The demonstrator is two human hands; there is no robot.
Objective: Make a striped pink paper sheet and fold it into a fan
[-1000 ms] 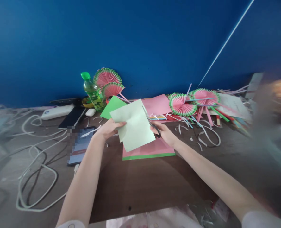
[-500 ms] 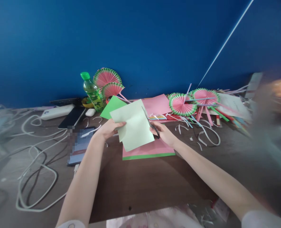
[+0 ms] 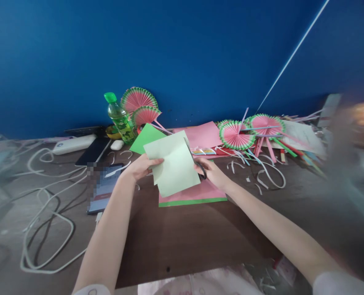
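Since the first frame, the pale green sheet [image 3: 174, 168] is sitting slightly lower at its upper corner, and the scissors [image 3: 202, 171] are lying a little farther left, with less of the blades showing; both forearms are keeping nearly the same posture. The left hand [image 3: 141, 166] is pinching the sheet at its left edge: the thumb is pressing flat on the near face, pointing inward, while the other fingers are passing behind the paper, mostly out of sight. The right hand [image 3: 212, 173] is closing around the dark handles of the scissors just beside the sheet's right edge; how its fingers are sitting in the loops cannot be told. The blades are running up along that edge, largely hidden, so their opening cannot be judged. The sheet is thus being held, tilted, between the two hands. Behind its lower part, a pink sheet with a green border [image 3: 197, 196] is lying on the desk [image 3: 182, 237]. A bright green sheet [image 3: 146, 138] is showing beyond the left hand, and another pink sheet [image 3: 203, 135] is lying farther back. Near the wall [image 3: 182, 61], a green-capped bottle [image 3: 122, 123] is standing beside pleated fans [image 3: 139, 100].
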